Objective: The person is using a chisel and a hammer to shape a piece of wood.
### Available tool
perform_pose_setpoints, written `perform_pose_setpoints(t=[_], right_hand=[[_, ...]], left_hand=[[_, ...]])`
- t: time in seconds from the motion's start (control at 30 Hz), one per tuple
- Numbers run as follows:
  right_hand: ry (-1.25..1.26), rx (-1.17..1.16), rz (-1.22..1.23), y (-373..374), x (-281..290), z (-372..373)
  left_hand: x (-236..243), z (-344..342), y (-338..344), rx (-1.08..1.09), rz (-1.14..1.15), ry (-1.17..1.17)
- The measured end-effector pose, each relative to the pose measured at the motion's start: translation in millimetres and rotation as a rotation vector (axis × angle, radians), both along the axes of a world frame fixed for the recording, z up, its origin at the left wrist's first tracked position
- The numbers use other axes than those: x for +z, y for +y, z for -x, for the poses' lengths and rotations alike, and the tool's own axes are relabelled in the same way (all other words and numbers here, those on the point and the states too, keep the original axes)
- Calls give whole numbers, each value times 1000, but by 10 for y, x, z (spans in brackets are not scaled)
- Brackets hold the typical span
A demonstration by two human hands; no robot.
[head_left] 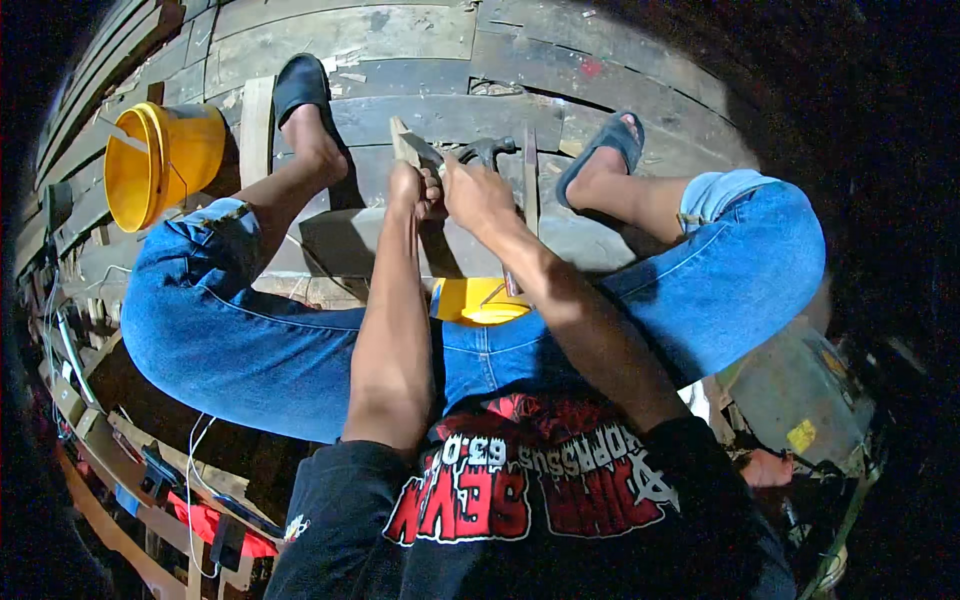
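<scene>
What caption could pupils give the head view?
Left hand grips a pale wooden piece; right hand alongside, near a hammer.

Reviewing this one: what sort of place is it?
Probably a makeshift work area, though much lies in darkness: there is a rough plank floor, a claw hammer and, on the left, a yellow bucket.

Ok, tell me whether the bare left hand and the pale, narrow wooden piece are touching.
Touching: in the head view, the left hand curls around the wooden piece, whose upper end juts beyond it.
</scene>
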State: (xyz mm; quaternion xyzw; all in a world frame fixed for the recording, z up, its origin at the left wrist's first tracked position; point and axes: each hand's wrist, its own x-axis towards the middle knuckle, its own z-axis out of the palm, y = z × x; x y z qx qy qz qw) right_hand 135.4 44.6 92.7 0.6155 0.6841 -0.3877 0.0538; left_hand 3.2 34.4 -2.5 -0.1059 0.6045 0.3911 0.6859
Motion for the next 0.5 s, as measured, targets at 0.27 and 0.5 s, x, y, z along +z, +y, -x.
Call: perform_pose_setpoints(t=[0.27, 0.5], right_hand=[[309, -231, 97, 451, -83, -463], [40, -157, 233, 273, 262, -722]], left_hand=[[112, -29, -41, -115, 41, -39], [140, -96, -248, -17, 237, -274]])
